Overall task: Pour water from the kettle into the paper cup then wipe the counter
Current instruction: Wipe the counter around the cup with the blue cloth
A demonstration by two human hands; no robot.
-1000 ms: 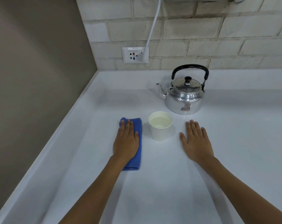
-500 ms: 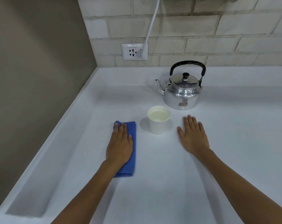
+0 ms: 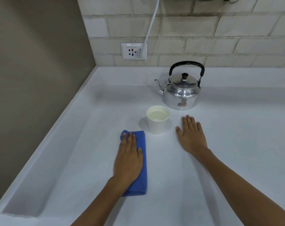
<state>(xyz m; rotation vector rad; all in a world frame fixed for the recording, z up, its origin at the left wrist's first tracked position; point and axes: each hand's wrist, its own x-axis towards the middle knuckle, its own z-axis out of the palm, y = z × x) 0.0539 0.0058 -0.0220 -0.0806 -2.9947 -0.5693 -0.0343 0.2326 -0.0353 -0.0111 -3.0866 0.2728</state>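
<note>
1. The left hand [image 3: 128, 159] lies flat, fingers spread slightly, pressing down on a folded blue cloth [image 3: 141, 162] on the pale grey desk [image 3: 171, 185]; it grips nothing.
2. The right hand [image 3: 191, 136] rests palm-down on the bare desk, open and empty, just right of the cup.
3. The white paper cup [image 3: 157, 119] stands upright between the hands, filled near its rim with water.
4. The shiny metal kettle with a black handle [image 3: 181, 89] sits upright just behind the cup, so pouring looks finished and wiping is in hand.
5. Risk: the cloth's far corner is near the cup; a forward or rightward sweep could knock it and spill water across the desk.
</note>
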